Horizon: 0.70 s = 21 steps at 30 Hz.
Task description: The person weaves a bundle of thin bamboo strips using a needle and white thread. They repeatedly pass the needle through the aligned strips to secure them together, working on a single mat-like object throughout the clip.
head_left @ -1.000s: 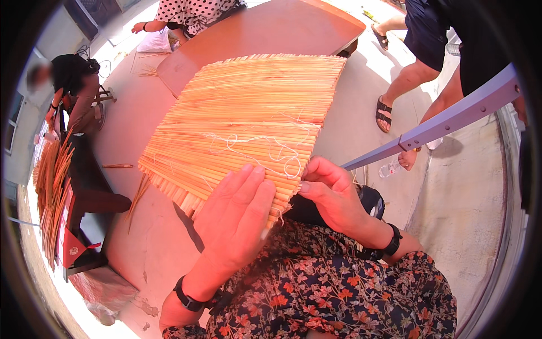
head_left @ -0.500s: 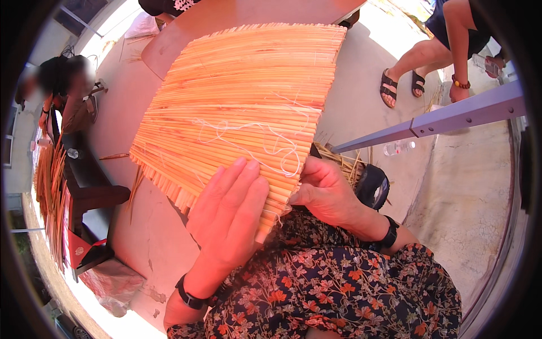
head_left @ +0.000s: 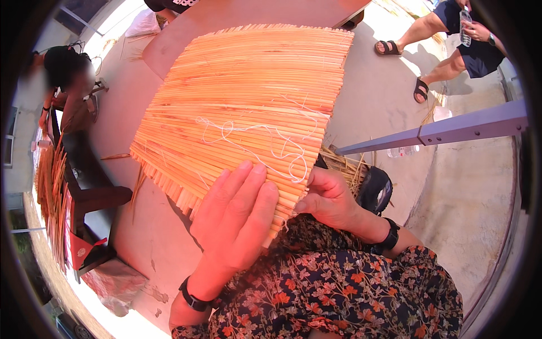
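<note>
- Outdoors, strong sun; we sit over a pale concrete floor (head_left: 389, 107), a grey metal rail (head_left: 451, 131) crossing at our right.
- On our lap & out over the floor: a mat of orange-yellow reeds (head_left: 248, 96), stalks laid side by side, fanning wider toward the far end. Near edge sits just under our hands, stalk ends uneven there.
- A loose white string (head_left: 265, 141) loops across the mat's near half, running down to the edge by our right hand.
- Left hand (head_left: 240, 217): laid flat, palm down on the mat's near edge, fingers straight & close together, tips pointing away from us. Black band on that wrist.
- Right hand (head_left: 327, 198): at the mat's near right corner, fingers curled, thumb & forefinger pinching at the edge where the string ends; can't tell whether they grip string, stalk or both. Black watch (head_left: 388, 237) on that wrist.
- Our clothing: dark floral-print fabric (head_left: 350, 294) w/ orange & white flowers, filling the lower frame.
- Behind the right hand: a dark bag-like thing (head_left: 375, 189) on the floor, w/ loose straw (head_left: 341, 161) beside it.
- Far left: another person sits by a bundle of reeds (head_left: 51, 198), standing upright-ish at the frame's edge.
- Top right: another person's legs in black sandals (head_left: 388, 47); that person's hands hold a clear bottle (head_left: 464, 25).
</note>
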Available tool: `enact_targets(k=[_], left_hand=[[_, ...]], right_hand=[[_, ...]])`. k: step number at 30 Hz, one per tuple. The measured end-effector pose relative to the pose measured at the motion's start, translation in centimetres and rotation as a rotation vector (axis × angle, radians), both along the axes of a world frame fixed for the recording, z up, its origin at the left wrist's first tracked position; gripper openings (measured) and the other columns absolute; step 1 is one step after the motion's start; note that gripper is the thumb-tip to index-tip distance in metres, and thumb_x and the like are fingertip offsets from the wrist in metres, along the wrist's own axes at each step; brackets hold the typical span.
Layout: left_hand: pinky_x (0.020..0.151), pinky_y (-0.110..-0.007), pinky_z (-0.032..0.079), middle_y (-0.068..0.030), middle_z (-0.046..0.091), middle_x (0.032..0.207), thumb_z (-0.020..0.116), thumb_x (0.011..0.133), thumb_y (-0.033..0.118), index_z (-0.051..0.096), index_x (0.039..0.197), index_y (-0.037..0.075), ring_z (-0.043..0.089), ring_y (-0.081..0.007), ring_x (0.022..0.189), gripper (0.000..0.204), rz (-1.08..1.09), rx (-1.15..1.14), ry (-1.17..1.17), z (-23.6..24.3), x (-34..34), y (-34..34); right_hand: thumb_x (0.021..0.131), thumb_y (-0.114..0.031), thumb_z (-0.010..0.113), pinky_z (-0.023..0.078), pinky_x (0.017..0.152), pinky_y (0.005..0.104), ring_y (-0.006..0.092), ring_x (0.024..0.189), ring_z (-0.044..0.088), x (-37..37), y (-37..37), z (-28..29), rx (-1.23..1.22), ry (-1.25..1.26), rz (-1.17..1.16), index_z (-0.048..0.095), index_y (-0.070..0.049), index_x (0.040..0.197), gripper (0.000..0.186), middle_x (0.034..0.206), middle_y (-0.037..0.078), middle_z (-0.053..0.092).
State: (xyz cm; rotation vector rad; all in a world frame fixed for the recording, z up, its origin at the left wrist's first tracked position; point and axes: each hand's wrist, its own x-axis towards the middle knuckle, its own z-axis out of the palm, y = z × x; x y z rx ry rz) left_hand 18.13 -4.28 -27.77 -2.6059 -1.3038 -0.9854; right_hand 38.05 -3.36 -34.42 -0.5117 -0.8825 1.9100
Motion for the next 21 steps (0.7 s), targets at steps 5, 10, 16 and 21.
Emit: enact_targets(k=[5,10,16,21], left_hand=[[0.095,-0.047,0.056,-0.0184,0.072,0.119,0.065,0.089,0.011,0.069,0.112,0.002,0.070,-0.0344,0.112,0.024,-0.015,0.010,0.004,-0.8,0.0,0.5],[0.095,-0.048,0.056,-0.0189,0.072,0.119,0.066,0.089,0.012,0.068,0.113,0.001,0.070,-0.0359,0.112,0.026,-0.004,0.008,-0.020,-0.1,0.2,0.4],[0.096,-0.050,0.056,-0.0240,0.070,0.120,0.072,0.089,0.014,0.064,0.118,-0.002,0.069,-0.0413,0.111,0.035,-0.025,0.001,-0.033,1.0,-1.0,0.4],[0.096,-0.048,0.056,-0.0260,0.069,0.120,0.077,0.087,0.014,0.062,0.122,-0.004,0.069,-0.0422,0.111,0.041,0.020,0.044,-0.116,1.2,-1.4,1.6]], right_hand=[[0.097,-0.002,0.065,0.056,0.093,0.0302,0.0145,0.101,0.068,0.4,0.6,-0.1,-0.116,0.005,0.019,0.063,0.003,0.113,0.016,0.109,0.010,0.071],[0.098,-0.003,0.065,0.055,0.086,0.0294,0.0150,0.094,0.068,-0.8,0.3,0.6,-0.127,0.061,-0.003,0.063,0.002,0.112,0.015,0.104,0.009,0.071],[0.095,-0.006,0.070,0.050,0.073,0.0302,0.0153,0.083,0.064,0.3,0.4,0.4,0.478,-0.498,-0.005,0.066,-0.001,0.097,0.007,0.094,0.005,0.068],[0.093,0.000,0.068,0.050,0.081,0.0335,0.0191,0.086,0.061,2.0,-1.8,-1.9,0.250,-0.354,-0.147,0.060,-0.002,0.091,0.008,0.091,0.009,0.062]])
